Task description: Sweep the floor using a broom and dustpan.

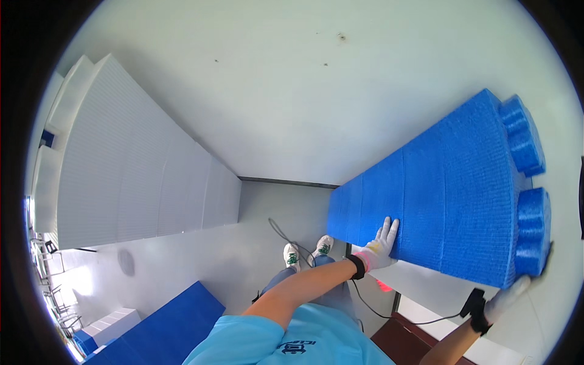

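A tall stack of blue ribbed blocks stands against the wall on the right. My left hand, in a white glove with pink at the cuff, lies against the near side of this stack with its fingers spread. My right hand, also gloved, touches the top near corner of the stack with its fingers stretched out, slightly blurred. Two blue lobed pieces sit on top of the stack beside that hand. Both wrists wear black bands, and the right one carries a small black device.
A tall white ribbed stack rises on the left. A thin cable trails over the grey floor near my shoes. Lower left lies a long blue block beside white ones. A dark red surface is low on the right.
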{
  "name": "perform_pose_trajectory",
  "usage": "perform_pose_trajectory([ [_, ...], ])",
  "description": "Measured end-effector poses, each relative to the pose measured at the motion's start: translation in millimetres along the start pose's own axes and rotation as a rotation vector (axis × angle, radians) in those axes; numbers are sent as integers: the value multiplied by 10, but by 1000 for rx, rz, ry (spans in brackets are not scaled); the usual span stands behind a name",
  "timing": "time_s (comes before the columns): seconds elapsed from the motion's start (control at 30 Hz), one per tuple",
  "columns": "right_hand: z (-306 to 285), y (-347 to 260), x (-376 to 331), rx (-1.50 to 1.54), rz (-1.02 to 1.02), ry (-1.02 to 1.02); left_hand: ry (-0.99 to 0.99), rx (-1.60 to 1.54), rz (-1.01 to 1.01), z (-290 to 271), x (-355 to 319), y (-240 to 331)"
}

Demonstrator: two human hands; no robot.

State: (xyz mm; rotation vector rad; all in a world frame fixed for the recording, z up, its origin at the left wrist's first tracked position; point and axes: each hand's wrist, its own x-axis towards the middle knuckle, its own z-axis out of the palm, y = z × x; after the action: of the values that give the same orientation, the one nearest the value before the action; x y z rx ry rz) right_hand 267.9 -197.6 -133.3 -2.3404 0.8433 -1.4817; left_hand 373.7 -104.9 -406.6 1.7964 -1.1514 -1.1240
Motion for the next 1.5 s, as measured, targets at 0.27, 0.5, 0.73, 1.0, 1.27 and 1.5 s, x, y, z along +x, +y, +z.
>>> perform_pose_trajectory([
  [0.27, 77, 229, 128, -18, 19, 44, -60, 107, -38, 10, 277, 96],
  [0.5, 86, 347, 169, 41, 79, 99, -20, 90, -17, 174, 374, 82],
  [0.73, -42, 388, 189, -54, -28, 99, 57, 75, -3, 280, 383, 90],
  [1.0, -258, 552, 239, -61, -114, 57, 221, 143, 18, 356, 356, 138],
  [1.27, -248, 570, 236, -99, -240, -1, 196, 472, -157, 201, 77, 207],
  [1.5, -243, 784, 255, -17, -341, 22, 461, 168, -292, 708, -894, -419],
])
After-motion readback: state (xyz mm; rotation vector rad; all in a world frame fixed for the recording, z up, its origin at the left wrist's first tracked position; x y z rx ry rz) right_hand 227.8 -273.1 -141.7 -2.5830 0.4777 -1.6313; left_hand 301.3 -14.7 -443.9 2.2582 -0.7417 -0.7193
